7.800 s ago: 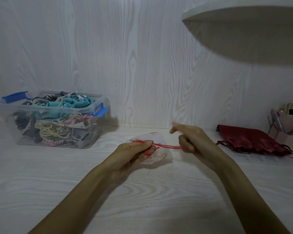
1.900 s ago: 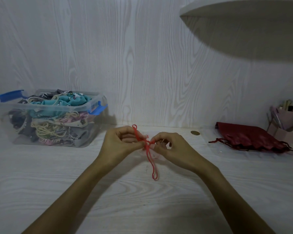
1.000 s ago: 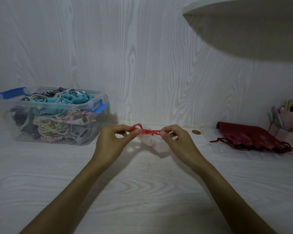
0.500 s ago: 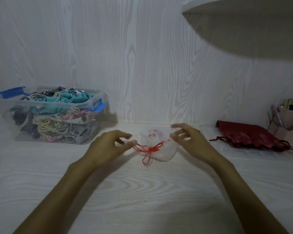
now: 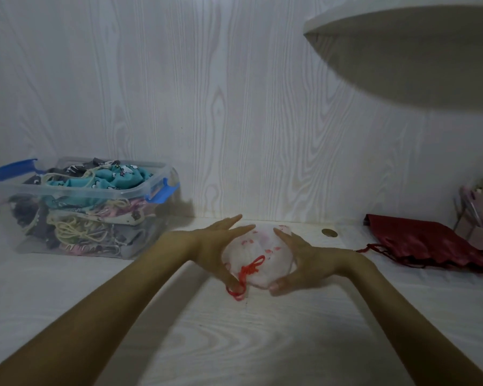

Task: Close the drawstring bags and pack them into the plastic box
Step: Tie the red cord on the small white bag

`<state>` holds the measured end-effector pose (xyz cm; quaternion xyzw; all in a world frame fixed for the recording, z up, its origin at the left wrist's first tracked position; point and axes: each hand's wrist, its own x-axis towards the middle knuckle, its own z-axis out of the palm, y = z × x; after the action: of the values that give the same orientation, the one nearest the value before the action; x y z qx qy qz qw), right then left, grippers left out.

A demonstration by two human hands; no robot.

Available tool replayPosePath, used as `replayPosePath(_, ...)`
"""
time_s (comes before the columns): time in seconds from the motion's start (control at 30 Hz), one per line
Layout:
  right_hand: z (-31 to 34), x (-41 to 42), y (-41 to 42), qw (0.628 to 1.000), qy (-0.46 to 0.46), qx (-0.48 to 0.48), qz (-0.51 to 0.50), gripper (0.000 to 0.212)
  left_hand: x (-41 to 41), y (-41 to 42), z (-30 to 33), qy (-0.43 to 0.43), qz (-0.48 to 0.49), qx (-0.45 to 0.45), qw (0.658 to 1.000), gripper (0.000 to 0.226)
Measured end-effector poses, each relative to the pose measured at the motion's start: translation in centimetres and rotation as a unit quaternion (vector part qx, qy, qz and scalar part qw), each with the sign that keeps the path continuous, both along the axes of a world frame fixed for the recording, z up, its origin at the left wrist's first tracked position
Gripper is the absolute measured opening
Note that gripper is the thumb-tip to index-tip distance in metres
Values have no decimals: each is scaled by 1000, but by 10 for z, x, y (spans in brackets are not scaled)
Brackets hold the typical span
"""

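No writing, label, brand or number can be read anywhere; the red marks on the small white fabric drawstring bag [image 5: 258,256] are too blurred to tell.

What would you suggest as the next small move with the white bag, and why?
Probably close both hands on the white bag and lift it toward the plastic box. Its red drawstring looks tied, and the left hand and right hand flank it with straight fingers.

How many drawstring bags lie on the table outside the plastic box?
2: the white bag with the red cord, between both hands at centre, and the dark red bag at right. More fill the plastic box, uncountable.
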<state>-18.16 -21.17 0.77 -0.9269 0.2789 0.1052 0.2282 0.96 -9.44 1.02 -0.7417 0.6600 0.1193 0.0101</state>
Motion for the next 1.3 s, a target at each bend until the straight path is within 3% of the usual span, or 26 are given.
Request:
replayPosePath(0.1,-9,16,4,998,-26,-46,-14,117,-2,-13,-5,-3,3,-17,1000,100)
replayPosePath(0.2,-24,26,9,987,-126,-97,-25,96,-2,-10,-10,5,52,-104,993,70)
replayPosePath(0.37,-18,28,21,955,-294,-39,11,48,-3,19,2,27,112,-262,958,39)
replayPosePath(0.53,37,48,46,906,-420,-4,49,41,6,71,54,1,133,-389,912,39)
replayPosePath(0.6,65,66,58,886,-458,3,72,40,17,90,83,-53,136,-426,893,40)
replayPosePath(0.8,123,165,89,838,-536,14,104,42,86,132,156,-146,191,-447,862,39)
replayPosePath(1.03,140,273,117,776,-628,-20,53,41,156,146,188,-221,254,-472,815,38)
replayPosePath(1.1,134,286,119,796,-603,-19,47,40,169,147,182,-238,272,-437,823,37)
replayPosePath(1.13,128,286,115,832,-551,-39,60,40,173,147,175,-235,283,-375,851,38)
replayPosePath(1.23,113,265,103,957,-235,-49,160,46,181,145,142,-159,231,-129,951,44)
replayPosePath(1.3,109,255,99,980,-95,35,169,41,180,141,125,-98,206,-73,971,44)
